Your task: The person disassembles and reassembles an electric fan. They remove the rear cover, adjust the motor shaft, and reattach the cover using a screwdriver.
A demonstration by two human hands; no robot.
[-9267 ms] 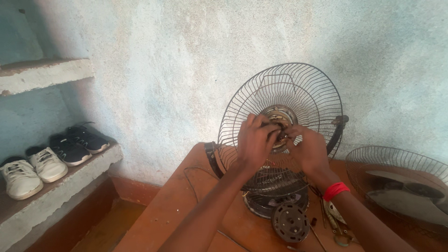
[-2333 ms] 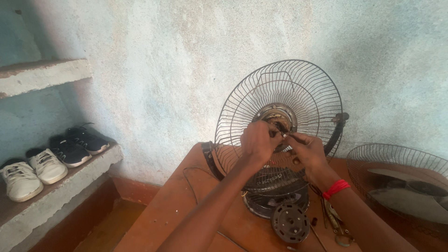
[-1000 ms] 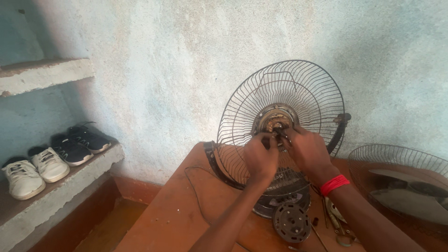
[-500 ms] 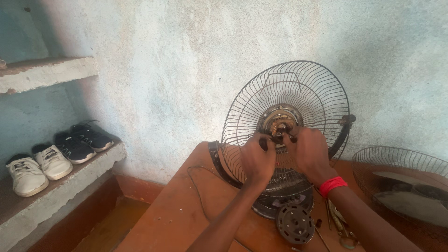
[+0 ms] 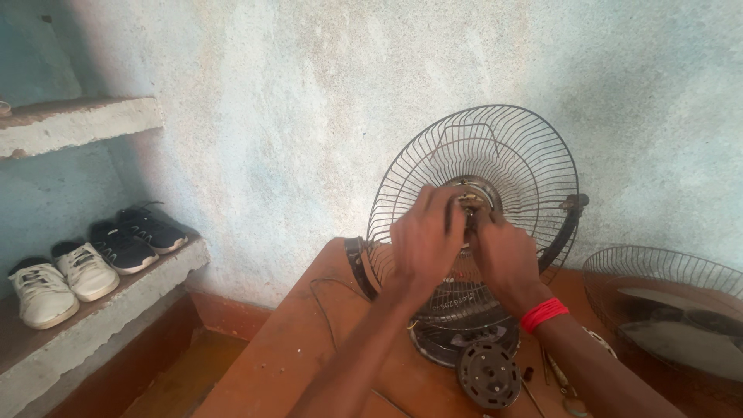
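A: Where are the two hands?

B: Both are at the centre of the wire fan guard (image 5: 476,182). The left hand (image 5: 424,238) has its fingers curled together at the metal hub (image 5: 474,197) of the guard. The right hand (image 5: 507,259) is just beside it, touching the same hub from the right, and it wears a red band (image 5: 543,313) at the wrist. If the fingers pinch some small part there, I cannot tell, because the hands hide it.

A: And where is the guard?

B: It stands upright near the far edge of the orange-brown table (image 5: 294,364), close to the pale blue wall (image 5: 309,116). A dark curved bracket (image 5: 569,224) is at its right side.

A: What lies around it?

B: Under the hands, a round motor housing (image 5: 457,344) rests on the table, and a round grey motor cover (image 5: 487,375) lies just in front of it, toward the near edge. A thin wire (image 5: 325,310) runs over the table on the left. At the right, another fan guard (image 5: 665,306) lies flat with a blade inside. Far left, off the table, a stone ledge (image 5: 131,298) carries black shoes (image 5: 135,236) and white shoes (image 5: 58,279).
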